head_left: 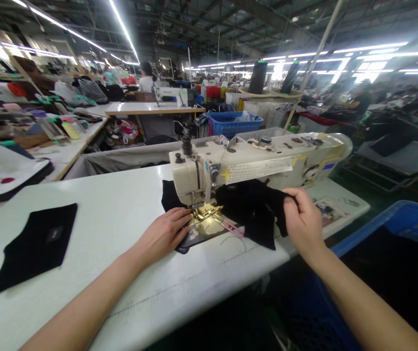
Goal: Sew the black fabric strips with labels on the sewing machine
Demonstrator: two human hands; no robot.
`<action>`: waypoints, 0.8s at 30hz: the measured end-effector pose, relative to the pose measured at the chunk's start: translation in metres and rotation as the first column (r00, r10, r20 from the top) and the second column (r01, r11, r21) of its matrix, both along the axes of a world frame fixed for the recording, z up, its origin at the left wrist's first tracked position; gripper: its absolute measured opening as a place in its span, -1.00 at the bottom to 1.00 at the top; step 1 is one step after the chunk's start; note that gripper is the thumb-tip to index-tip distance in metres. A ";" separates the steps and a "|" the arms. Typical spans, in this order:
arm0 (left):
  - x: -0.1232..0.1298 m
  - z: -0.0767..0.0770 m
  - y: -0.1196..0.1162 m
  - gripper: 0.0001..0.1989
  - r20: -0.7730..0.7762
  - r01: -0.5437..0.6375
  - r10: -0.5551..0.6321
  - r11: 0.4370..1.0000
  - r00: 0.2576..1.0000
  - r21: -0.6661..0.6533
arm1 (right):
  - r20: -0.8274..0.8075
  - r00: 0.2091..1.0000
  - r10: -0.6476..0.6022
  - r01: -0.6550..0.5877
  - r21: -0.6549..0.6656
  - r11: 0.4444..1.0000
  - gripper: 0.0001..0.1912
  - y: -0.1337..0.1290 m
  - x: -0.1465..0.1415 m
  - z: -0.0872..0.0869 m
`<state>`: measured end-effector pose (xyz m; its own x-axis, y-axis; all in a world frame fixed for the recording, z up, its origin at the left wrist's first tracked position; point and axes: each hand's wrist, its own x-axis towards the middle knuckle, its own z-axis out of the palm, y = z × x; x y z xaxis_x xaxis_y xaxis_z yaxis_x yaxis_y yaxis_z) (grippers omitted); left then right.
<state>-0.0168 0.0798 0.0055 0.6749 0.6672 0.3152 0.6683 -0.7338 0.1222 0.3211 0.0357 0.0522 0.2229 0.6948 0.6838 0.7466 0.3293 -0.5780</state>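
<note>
My left hand [167,229] lies on the bed of the sewing machine [238,161], fingers stretched toward the lit needle area and fingertips beside the presser foot [197,213]. Whether anything is under those fingertips cannot be seen. A gathered piece of black fabric [253,204] sits to the right of the needle, under the machine arm. My right hand [304,219] is closed on its right end, thumb on top. Pink-handled tweezers or snips [233,228] lie on the bed between the hands. More black fabric [170,194] shows behind the machine head, partly hidden.
At left on the white table [95,214] lies a flat black cut piece [37,243] with a small label. A blue basket [388,229] with dark cloth stands at right. Behind are thread cones [258,78], another blue basket [234,124] and other worktables.
</note>
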 end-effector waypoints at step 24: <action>-0.034 0.019 0.020 -0.63 0.005 -0.858 0.874 0.478 0.486 -0.189 | -0.098 0.843 0.528 -0.533 -0.272 0.801 -0.81 -0.044 -0.063 -0.034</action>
